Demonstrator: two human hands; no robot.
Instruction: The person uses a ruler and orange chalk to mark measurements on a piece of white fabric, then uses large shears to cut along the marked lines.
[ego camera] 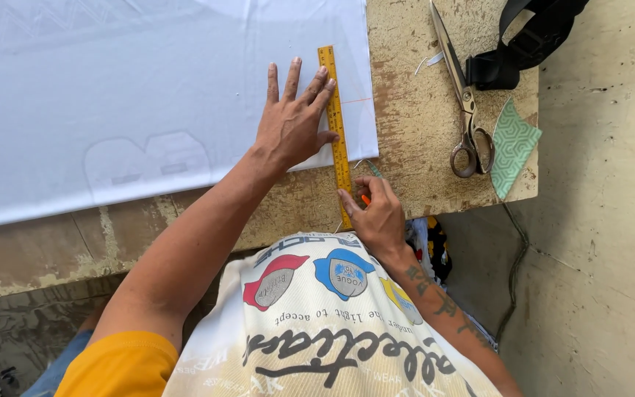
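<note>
My left hand (292, 121) presses flat on ruler (335, 132) & cloth (148, 88); right hand (376, 213) pinches orange marker (365, 199). If ruler slips, line goes crooked.

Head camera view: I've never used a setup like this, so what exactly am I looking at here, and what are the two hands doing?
There is no machine here. The single picture comes from a camera worn on a person's head, looking down over their chest at a worn wooden table.

A large sheet of white fabric covers most of the table. Along its right edge lies a yellow ruler, running away from the person. The left hand is spread flat on the fabric, with its fingers pressing the ruler down. The right hand is at the ruler's near end, pinching a small orange marker; its tip is hidden. A faint orange line crosses the fabric edge beside the ruler.

To the right lie large metal scissors, a green patterned fabric scrap and a black strap.
</note>
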